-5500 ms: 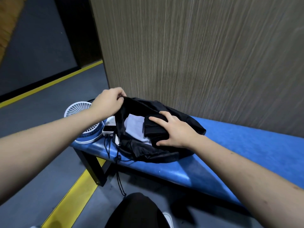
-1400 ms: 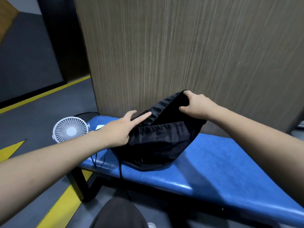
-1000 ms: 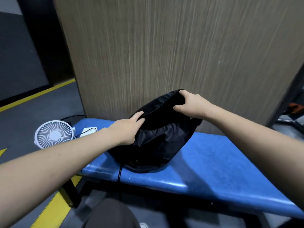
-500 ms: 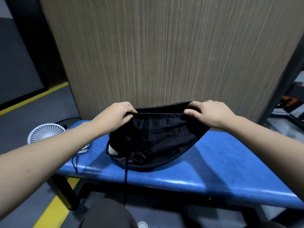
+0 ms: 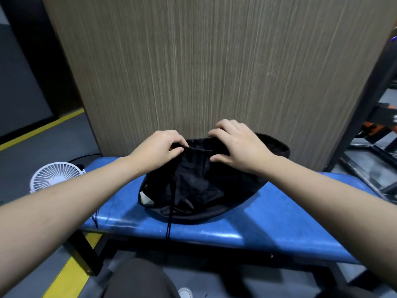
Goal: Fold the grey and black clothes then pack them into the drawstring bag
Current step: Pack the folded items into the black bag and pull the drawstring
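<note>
One white fan [image 5: 56, 176] stands at the far left, at the end of the one blue bench [image 5: 268, 222]. The left hand [image 5: 159, 147] has its grip pinched on the gathered top hem of the one black bag [image 5: 199, 190], fingers curled over the fabric. The bag rests mid-bench against the wood-grain panel [image 5: 214, 72], its mouth bunched between the two hands. One black cord [image 5: 170, 214] hangs from the bag over the bench's front edge. The right hand [image 5: 238, 145] holds the same hem just beside the left, fingers curled over it and thumb under. The clothes cannot be seen.
</note>
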{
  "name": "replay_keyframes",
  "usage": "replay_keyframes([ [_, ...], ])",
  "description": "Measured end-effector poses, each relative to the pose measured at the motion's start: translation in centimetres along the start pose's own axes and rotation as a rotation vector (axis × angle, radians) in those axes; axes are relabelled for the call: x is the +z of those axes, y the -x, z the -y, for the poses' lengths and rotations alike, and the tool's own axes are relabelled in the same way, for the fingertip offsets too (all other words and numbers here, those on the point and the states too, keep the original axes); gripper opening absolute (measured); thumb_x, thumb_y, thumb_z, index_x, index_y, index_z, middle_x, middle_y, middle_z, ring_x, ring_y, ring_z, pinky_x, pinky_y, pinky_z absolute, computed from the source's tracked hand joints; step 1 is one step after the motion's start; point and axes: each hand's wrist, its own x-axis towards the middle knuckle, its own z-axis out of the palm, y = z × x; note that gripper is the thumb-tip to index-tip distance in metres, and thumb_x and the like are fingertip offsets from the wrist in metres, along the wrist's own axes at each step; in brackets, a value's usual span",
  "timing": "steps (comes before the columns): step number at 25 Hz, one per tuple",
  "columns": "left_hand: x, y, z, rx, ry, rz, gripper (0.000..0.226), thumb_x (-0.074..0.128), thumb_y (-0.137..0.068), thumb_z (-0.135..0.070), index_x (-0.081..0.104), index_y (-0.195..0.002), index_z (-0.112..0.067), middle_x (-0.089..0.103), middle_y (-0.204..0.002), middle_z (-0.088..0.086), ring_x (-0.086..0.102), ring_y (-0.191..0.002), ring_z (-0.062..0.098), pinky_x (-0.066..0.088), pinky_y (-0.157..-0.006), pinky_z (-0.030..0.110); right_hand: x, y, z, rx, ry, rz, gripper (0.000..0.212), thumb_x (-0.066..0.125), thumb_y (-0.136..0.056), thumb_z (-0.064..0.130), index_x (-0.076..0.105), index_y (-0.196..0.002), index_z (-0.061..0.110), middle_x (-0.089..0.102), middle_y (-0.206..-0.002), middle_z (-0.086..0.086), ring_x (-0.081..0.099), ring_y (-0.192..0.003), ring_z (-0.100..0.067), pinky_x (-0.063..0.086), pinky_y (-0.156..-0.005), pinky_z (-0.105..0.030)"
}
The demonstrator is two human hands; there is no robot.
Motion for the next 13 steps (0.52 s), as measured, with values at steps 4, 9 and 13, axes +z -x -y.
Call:
replay_keyframes([
  [4,-0.7,0.9,0.0,-0.039,0.060,-0.016,0.016,0.068,-0.088,-0.014,0.061,-0.097,-0.025,0.065,-0.086,-0.014,0.056,-0.075,0.001,0.038,-0.070,0.010,0.8,-5.0,4.8,0.035,-0.165,0.168,0.078,0.073,-0.076,0.059,0.048,-0.137,0.017,0.063,-0.128,-0.004,0.056,-0.121,-0.025,0.036,-0.102,-0.035],
  [9,-1.0,2.9,1.1,-0.186,0.111,0.008,0.030,0.064,-0.082,-0.011,0.043,-0.101,-0.022,0.057,-0.073,-0.007,0.052,-0.064,0.005,0.038,-0.058,0.019,1.8,-7.3,6.5,0.116,-0.161,0.208,0.023,0.061,-0.093,0.037,0.067,-0.112,0.025,0.068,-0.105,-0.009,0.063,-0.103,-0.034,0.036,-0.071,-0.033],
  [13,0.5,4.4,2.9,-0.296,-0.009,0.086,0.012,0.061,-0.084,-0.015,0.050,-0.088,-0.019,0.052,-0.083,-0.002,0.055,-0.084,0.023,0.046,-0.074,0.038,1.5,-7.1,5.8,0.168,-0.220,0.192,0.018,0.059,-0.095,0.035,0.067,-0.102,0.022,0.069,-0.102,-0.009,0.062,-0.101,-0.035,0.038,-0.072,-0.034],
])
